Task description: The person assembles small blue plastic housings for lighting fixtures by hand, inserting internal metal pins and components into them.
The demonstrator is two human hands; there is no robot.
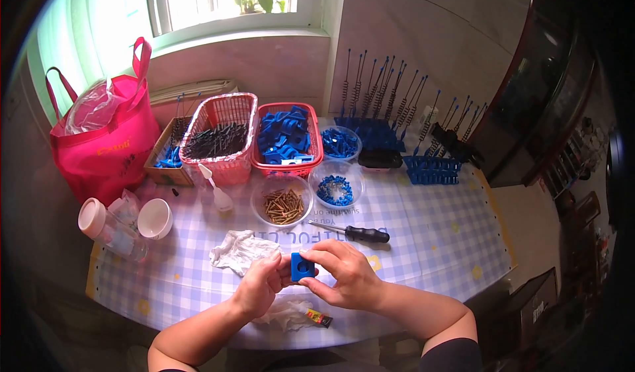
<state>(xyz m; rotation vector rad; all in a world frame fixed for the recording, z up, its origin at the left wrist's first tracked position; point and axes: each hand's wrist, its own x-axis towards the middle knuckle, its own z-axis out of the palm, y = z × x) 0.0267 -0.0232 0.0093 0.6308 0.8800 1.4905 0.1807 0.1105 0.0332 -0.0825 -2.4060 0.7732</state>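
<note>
Between my two hands, above the near part of the table, is a small blue plastic block [302, 267] with a round hole in its face. My right hand [340, 273] pinches it between thumb and fingers from the right. Against its left side, my left hand [261, 283] has its fingers closed on it too; some of those fingers are hidden behind the block. A crumpled white cloth [243, 251] lies just beyond my left hand. Below my hands are another white tissue [286, 314] and a small yellow and black tube [319, 317].
A black-handled screwdriver [367, 234] lies beyond my right hand. Clear bowls hold screws [284, 206] and small blue-and-silver parts [335, 191]. Behind stand red baskets [288, 168], blue racks with springs [370, 134], a pink bag [106, 147], a jar [109, 226] and a white bowl [155, 218].
</note>
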